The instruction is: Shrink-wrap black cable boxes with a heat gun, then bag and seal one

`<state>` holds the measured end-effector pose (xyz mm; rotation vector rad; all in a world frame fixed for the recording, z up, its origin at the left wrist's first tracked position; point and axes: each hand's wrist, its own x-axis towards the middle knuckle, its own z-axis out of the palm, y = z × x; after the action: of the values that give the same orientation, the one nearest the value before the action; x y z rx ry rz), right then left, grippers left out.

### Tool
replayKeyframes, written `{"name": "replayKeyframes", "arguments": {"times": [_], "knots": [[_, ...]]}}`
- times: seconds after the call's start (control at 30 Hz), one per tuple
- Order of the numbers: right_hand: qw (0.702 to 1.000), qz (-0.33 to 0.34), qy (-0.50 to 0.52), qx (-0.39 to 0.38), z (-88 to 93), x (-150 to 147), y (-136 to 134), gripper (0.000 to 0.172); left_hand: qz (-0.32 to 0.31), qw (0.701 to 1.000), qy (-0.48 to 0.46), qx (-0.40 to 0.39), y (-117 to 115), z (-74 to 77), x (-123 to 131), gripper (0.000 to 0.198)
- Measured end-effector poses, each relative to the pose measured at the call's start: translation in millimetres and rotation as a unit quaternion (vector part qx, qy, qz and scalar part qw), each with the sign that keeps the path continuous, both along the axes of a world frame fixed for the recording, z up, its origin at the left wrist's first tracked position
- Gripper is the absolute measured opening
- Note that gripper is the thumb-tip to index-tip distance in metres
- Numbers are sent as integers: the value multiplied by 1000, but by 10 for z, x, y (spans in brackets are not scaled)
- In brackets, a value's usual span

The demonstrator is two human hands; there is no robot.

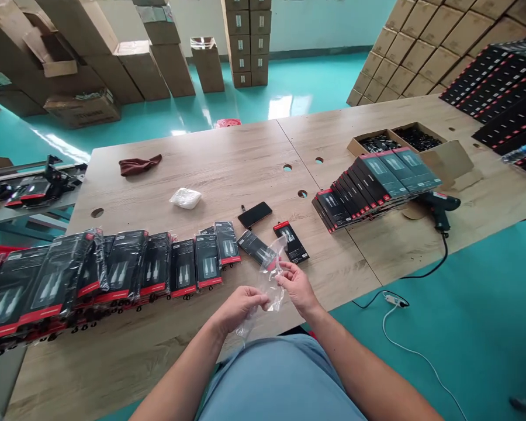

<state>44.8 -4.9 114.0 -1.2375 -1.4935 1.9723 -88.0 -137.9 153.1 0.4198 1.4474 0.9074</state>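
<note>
My left hand [241, 308] pinches the lower left part of a clear plastic bag [272, 286] near the table's front edge. My right hand [298, 290] grips the upper right side of the same bag, thumb and fingers pressed together. Just beyond my hands lie a black-and-red cable box [291, 242] and a second, tilted cable box [255, 248], which the bag's top partly covers. A black phone [255, 214] rests behind them. To the left, rows of plastic-wrapped cable boxes [183, 266] overlap along the table.
Stacked unwrapped boxes [386, 175] lean to the right, beside a black heat gun [439, 204] with its cord. Behind them is an open carton [453, 161] with small black parts. A white folded packet [186, 198] and a brown cloth [140, 166] lie on the wooden table [219, 152].
</note>
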Motion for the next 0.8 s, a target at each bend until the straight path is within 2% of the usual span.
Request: {"name": "replayKeyframes", "arguments": {"times": [0.1,0.2,0.3,0.37,0.43,0.53,0.6,0.73,0.8], "knots": [[993,-19,-39,113,121,170,169,51,9,995,94,-30,212,-16,27,37],[979,58,-26,195,277,273,291,37,12,991,135,-22,414,-28,72,41],[960,159,4,230,334,266,391,25,27,986,164,-8,592,-21,122,48],[954,180,5,238,298,235,487,13,40,983,177,-8,697,-15,149,51],[956,170,-2,238,236,231,631,12,40,984,174,-10,792,-25,162,52],[967,108,-13,232,184,340,954,13,38,986,164,-14,953,-87,125,51],[972,25,-21,233,204,493,1230,14,49,983,178,-17,1109,-166,53,50],[952,-178,-23,248,275,779,1762,17,50,971,210,-103,1596,-399,-161,45],[949,-213,-7,233,217,767,1916,20,43,954,255,-150,1882,-533,-251,43]]}}
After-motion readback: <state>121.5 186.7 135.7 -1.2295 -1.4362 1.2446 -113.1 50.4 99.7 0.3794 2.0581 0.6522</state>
